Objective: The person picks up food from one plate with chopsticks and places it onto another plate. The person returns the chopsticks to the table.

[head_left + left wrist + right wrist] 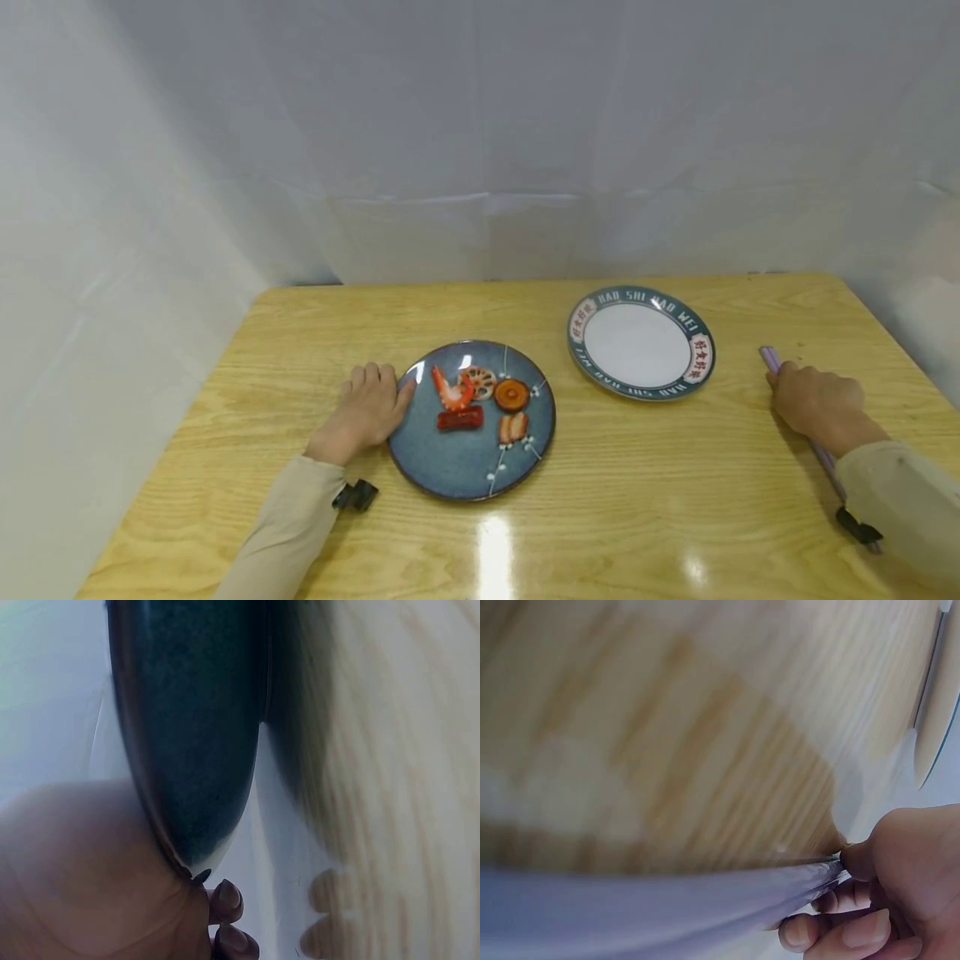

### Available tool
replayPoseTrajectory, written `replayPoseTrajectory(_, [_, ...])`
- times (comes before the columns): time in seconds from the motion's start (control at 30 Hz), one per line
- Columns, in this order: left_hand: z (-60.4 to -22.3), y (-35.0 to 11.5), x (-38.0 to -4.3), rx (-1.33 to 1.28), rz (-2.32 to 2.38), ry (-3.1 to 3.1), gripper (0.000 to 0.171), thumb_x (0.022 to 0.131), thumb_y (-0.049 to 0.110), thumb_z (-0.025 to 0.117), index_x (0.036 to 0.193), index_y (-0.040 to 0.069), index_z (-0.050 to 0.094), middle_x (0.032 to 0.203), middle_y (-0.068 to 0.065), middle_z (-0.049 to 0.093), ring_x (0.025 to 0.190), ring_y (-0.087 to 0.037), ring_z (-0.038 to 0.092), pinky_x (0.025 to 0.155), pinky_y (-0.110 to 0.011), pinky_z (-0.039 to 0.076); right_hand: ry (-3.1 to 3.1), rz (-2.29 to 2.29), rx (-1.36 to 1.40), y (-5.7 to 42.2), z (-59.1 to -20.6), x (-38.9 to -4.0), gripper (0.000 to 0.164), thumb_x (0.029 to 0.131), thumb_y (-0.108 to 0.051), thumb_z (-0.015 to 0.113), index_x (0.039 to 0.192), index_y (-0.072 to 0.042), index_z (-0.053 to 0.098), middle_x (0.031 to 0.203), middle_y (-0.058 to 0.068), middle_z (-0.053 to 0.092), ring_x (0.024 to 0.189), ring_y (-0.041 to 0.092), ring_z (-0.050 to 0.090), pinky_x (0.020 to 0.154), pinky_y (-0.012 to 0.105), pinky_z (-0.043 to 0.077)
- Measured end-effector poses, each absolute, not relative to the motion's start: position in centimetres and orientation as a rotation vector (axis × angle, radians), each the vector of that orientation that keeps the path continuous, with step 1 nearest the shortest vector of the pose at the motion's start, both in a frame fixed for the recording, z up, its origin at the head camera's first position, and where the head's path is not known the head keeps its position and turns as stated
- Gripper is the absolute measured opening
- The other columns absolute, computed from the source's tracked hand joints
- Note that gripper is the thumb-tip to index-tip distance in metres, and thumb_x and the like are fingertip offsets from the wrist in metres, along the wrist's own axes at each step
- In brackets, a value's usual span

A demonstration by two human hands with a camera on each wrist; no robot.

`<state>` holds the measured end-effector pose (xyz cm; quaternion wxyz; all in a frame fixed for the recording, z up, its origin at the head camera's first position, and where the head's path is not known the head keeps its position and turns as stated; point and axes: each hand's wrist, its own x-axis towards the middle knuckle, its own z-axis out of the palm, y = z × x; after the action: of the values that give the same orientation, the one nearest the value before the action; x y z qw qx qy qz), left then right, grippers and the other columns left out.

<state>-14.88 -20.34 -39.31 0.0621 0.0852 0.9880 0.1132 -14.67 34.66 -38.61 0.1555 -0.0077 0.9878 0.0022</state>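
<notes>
My left hand (365, 412) is at the left rim of a round blue plate (435, 467), its thumb on the rim. In the left wrist view, curled fingertips (229, 900) show just beyond the plate's edge. On the plate lie a shrimp (453, 392), a lotus root slice (480, 382), a round brown mushroom cap (512, 395), a dark red meat piece (461, 419) and a striped pork-like piece (513, 427). At the far right, my right hand (817, 404) grips purple chopsticks (827, 460), which run back beneath the forearm.
A white plate (637, 343) with a green lettered rim stands behind and right of the blue one. The wooden table (630, 500) meets a pale curtain (480, 167) at its back edge. More curtain hangs at the left side.
</notes>
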Motion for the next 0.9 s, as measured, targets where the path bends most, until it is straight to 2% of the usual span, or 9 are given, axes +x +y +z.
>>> replayPoseTrajectory(0.2, [-39.36,-20.37,-14.89,0.259,0.344,2.983,0.037,0.104,0.030,0.035,0.097,-0.005,0.043,0.091,-0.019,0.039,0.089,-0.037,0.037,0.076,-0.049,0.032,2.861,-0.012,-0.059,34.91,-38.88,-14.39,0.037,0.106,-0.019,0.028,0.083,0.006,0.044,0.062,0.014,0.052,0.054,0.036,0.057,0.050,0.049,0.045])
replayPoseTrajectory(0.47, [-39.47,-20.31,-14.97,0.261,0.333,2.991,0.037,0.104,0.030,0.034,0.096,-0.005,0.043,0.090,-0.019,0.038,0.088,-0.037,0.037,0.076,-0.049,0.033,2.871,-0.039,-0.041,35.04,-38.99,-14.33,0.040,0.105,-0.018,0.026,0.078,0.004,0.044,0.059,0.014,0.050,0.051,0.030,0.055,0.047,0.045,0.044])
replayPoseTrajectory(0.9, [-39.46,-20.56,-14.87,0.247,0.336,3.000,0.036,0.104,0.030,0.035,0.094,-0.004,0.043,0.090,-0.019,0.039,0.087,-0.037,0.038,0.075,-0.050,0.033,2.874,-0.021,-0.062,34.89,-38.89,-14.33,0.041,0.107,-0.023,0.027,0.079,0.003,0.043,0.059,0.012,0.049,0.049,0.028,0.053,0.047,0.043,0.042])
